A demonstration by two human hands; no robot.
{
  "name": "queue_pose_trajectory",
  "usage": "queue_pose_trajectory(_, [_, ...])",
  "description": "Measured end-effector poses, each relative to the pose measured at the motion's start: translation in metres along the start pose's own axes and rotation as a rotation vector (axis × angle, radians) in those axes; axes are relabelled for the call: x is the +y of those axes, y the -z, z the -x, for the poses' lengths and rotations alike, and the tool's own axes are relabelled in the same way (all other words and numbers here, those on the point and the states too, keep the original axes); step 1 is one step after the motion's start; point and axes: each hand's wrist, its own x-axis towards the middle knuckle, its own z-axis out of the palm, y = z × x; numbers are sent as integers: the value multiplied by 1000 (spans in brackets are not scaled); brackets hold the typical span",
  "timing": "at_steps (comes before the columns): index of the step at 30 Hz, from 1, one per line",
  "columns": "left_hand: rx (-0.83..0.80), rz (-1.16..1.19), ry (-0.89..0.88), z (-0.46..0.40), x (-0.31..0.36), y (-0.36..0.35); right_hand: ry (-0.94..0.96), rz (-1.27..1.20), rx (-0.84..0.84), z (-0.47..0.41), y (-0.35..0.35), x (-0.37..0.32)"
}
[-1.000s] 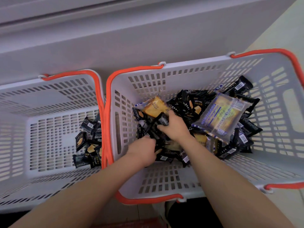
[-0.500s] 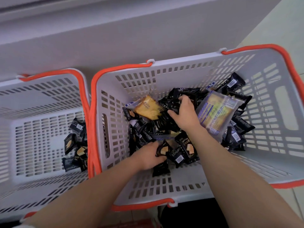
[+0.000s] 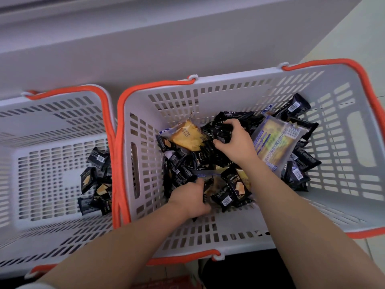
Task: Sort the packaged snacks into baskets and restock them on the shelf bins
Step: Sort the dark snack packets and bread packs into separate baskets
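Two white slotted baskets with orange handles stand side by side. The right basket [image 3: 239, 88] holds a heap of small black snack packets [image 3: 233, 190], a clear-wrapped yellow cake [image 3: 187, 136] and a larger clear pack with blue print [image 3: 275, 142]. The left basket [image 3: 41, 126] has several black packets [image 3: 95, 182] bunched at its right side. My left hand [image 3: 191, 199] is down in the heap at the near left, fingers closed around black packets. My right hand [image 3: 235, 142] sits farther back, fingers curled on black packets in the middle of the heap.
A pale grey shelf or counter face [image 3: 166, 44] rises right behind both baskets. Light floor tiles [image 3: 358, 38] show at the far right. Something red [image 3: 173, 282] lies low at the bottom edge between my arms.
My right hand has moved from the heap's near middle to farther back and closed on packets there. My left hand stays low in the heap. The view shifted slightly.
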Motion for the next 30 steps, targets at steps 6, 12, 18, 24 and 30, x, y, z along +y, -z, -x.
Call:
queue_pose_trajectory(6, [-109,77,129,7,-20,-1,45,-150,-91,9,9,-28])
queue_pose_trajectory(12, [-76,10,152,12,-14,-6,29,-70,-151,20,6,-39])
queue_pose_trajectory(18, [214,596,95,54,-21,58,3,-131,-153,26,10,-56])
queue_pose_trajectory(24, [857,763,80,133,-95,137,89,-393,-131,53,11,-126])
queue_pose_trajectory(30, [988,861,319,157,-144,122,278,-299,-326,96,-25,-204])
